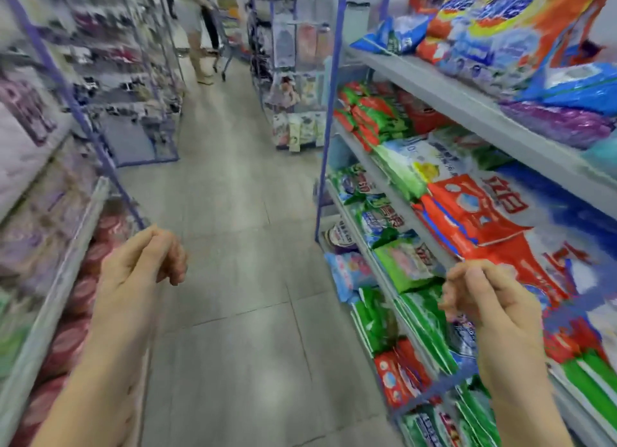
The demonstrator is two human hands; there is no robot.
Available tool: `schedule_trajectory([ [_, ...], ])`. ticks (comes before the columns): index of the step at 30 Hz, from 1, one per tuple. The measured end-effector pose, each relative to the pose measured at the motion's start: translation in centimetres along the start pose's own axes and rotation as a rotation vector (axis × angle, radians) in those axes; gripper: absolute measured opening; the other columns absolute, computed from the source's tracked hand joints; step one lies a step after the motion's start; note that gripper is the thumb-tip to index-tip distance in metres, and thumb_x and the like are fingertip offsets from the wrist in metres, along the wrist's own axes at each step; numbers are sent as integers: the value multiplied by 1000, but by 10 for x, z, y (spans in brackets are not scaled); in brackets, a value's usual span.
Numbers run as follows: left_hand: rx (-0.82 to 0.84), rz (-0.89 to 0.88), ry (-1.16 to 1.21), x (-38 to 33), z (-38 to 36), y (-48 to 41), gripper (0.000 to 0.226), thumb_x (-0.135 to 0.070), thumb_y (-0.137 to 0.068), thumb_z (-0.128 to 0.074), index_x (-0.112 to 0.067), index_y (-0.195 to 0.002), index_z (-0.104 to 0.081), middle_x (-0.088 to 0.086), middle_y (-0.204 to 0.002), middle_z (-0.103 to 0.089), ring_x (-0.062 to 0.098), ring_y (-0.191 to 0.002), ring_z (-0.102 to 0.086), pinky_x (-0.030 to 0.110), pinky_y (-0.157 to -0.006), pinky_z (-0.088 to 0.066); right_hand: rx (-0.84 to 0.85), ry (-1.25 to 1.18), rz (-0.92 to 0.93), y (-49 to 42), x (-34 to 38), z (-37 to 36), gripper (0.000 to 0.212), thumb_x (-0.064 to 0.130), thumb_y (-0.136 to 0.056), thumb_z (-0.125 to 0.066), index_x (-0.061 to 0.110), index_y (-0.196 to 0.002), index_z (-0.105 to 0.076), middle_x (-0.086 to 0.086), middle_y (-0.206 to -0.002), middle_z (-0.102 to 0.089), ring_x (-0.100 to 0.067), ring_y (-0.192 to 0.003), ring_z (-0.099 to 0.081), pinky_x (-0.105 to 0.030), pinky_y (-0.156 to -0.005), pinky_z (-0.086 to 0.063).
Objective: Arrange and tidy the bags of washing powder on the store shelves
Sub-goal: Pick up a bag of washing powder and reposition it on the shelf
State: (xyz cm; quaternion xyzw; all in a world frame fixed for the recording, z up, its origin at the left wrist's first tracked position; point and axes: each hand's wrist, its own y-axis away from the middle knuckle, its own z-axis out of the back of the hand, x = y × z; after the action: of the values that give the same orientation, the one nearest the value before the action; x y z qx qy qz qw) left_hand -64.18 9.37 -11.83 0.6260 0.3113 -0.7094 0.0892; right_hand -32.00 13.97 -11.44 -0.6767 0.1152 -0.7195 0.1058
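Bags of washing powder fill the grey shelves [467, 109] on my right. A big orange bag [507, 22] lies on the top shelf beside blue bags [397, 34]. Red and white bags [480, 216] and green bags [377, 116] lie stacked on the middle shelf, with more green bags [410, 263] below. My left hand [143, 266] hangs over the aisle floor, fingers loosely curled, holding nothing. My right hand [480, 296] is in front of the lower shelves with fingers loosely curled, not touching a bag. The frame is blurred.
A grey tiled aisle [233, 246] runs ahead between two shelf units. The left shelves [56, 246] hold pink and purple packs. A person [200, 29] stands with a trolley at the far end. A hanging display rack [293, 79] stands beyond the right shelves.
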Motion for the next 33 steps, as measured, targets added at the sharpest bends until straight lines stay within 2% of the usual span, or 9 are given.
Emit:
schedule_trajectory([
  [3, -32, 0, -21, 24, 5, -36, 38, -7, -97, -39, -10, -59, -41, 1, -56, -43, 11, -55, -41, 24, -53, -32, 33, -24, -12, -44, -18, -30, 34, 54, -77, -52, 23, -68, -62, 0, -52, -52, -11, -45, -45, -19, -43, -38],
  [6, -37, 18, -41, 49, -6, -78, 35, -12, -96, -41, -12, -61, -48, 0, -57, -47, 13, -56, -43, 16, -54, -38, 21, -35, -3, -93, -38, -49, 28, 43, -81, -48, 24, -67, -63, 0, -50, -52, -12, -44, -44, -18, -46, -38],
  [9, -31, 56, -30, 72, -34, -131, 38, -19, -98, -44, -18, -63, -58, -3, -58, -53, 10, -55, -48, 19, -58, -42, 7, -32, -4, -150, -59, -59, 27, 36, -84, -46, 22, -67, -62, -2, -51, -52, -11, -45, -44, -16, -47, -38],
  [11, -15, 80, 6, 81, -57, -170, 34, -51, -84, -56, -22, -67, -64, -5, -60, -58, 7, -55, -52, 20, -59, -46, -3, -40, -23, -193, -69, -63, 27, 38, -82, -48, 21, -67, -63, -1, -52, -52, -11, -46, -45, -16, -47, -39],
  [13, 6, 89, 38, 85, -79, -210, 42, -66, -66, -62, -25, -68, -68, -6, -61, -61, 6, -54, -55, 15, -56, -49, -32, -65, -39, -236, -76, -66, 28, 43, -79, -50, 22, -67, -65, -2, -53, -52, -13, -46, -45, -17, -46, -39],
  [17, 32, 55, 33, 94, -122, -280, 29, -54, -78, -59, -30, -65, -69, -8, -59, -63, 5, -54, -58, 15, -58, -51, -34, -6, 17, -310, -87, -71, 33, 46, -81, -50, 17, -73, -63, -3, -56, -53, -17, -50, -46, -18, -54, -44],
  [20, 73, 69, 73, 106, -148, -327, 50, -78, -56, -62, -30, -67, -69, -7, -60, -63, 5, -55, -58, 15, -57, -51, -78, 23, 34, -351, -91, -72, 41, 53, -80, -51, 14, -79, -64, -4, -60, -57, -13, -54, -52, -18, -61, -49],
  [23, 126, 71, 123, 123, -177, -375, 59, -81, -52, -63, -25, -69, -68, -5, -62, -62, 7, -56, -57, 16, -59, -51, -154, 85, 32, -385, -94, -72, 58, 71, -73, -55, 15, -83, -66, -2, -68, -63, -12, -63, -58, -18, -63, -51],
  [33, 504, 61, 245, 174, -295, -557, 65, -84, -46, -65, -25, -71, -71, 0, -62, -62, 12, -57, -57, 19, -57, -51, -635, 130, 121, -467, -102, -92, 57, 80, -58, -62, 28, -80, -71, 5, -73, -69, -10, -66, -64, -19, -64, -54],
])
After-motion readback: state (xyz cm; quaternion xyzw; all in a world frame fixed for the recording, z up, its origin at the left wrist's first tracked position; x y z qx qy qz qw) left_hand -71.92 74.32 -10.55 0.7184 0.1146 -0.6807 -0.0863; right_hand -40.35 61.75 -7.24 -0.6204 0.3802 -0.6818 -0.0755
